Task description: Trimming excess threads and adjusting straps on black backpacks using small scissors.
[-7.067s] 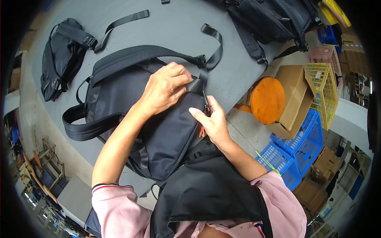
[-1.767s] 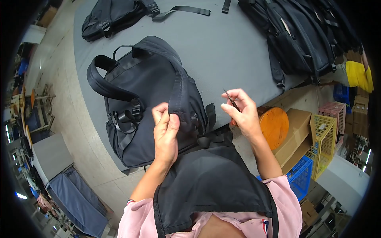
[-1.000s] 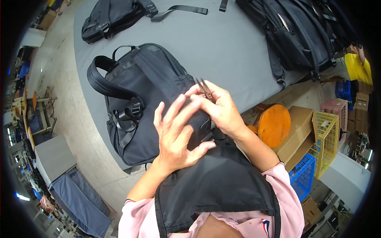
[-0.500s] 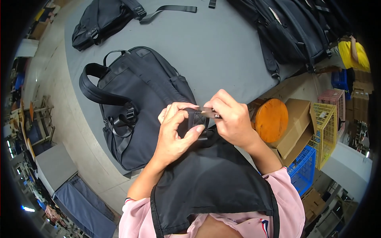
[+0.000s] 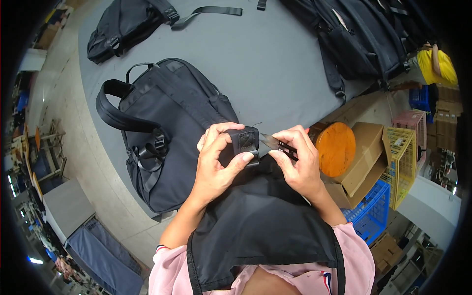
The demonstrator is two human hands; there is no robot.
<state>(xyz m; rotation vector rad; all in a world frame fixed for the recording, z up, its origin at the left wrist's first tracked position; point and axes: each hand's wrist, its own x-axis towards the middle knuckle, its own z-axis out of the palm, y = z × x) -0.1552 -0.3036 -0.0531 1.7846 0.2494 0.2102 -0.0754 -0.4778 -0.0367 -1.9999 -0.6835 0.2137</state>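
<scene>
A black backpack (image 5: 172, 113) lies on the grey table, one of its padded shoulder straps (image 5: 115, 110) looped up at the left. My left hand (image 5: 216, 162) pinches a black strap end (image 5: 247, 141) with a stitched square, thumb in front and fingers behind. A loose thread sticks up from its top edge. In my right hand (image 5: 301, 160) is a pair of thread snips (image 5: 278, 145), its metal blades pointing left, close beside the strap end. The part of the snips inside my palm is hidden.
Another black bag (image 5: 130, 29) lies at the table's far left, and more black backpacks (image 5: 359, 44) are piled at the far right. Right of the table stand a round wooden stool (image 5: 336, 149), an open cardboard box (image 5: 365, 162) and plastic crates (image 5: 402, 162). A person in yellow (image 5: 437, 66) is beyond.
My right hand has turned and drawn back to the right and down, taking the snips off the strap end. My left hand still grips the strap, whose stitched face now shows more fully.
</scene>
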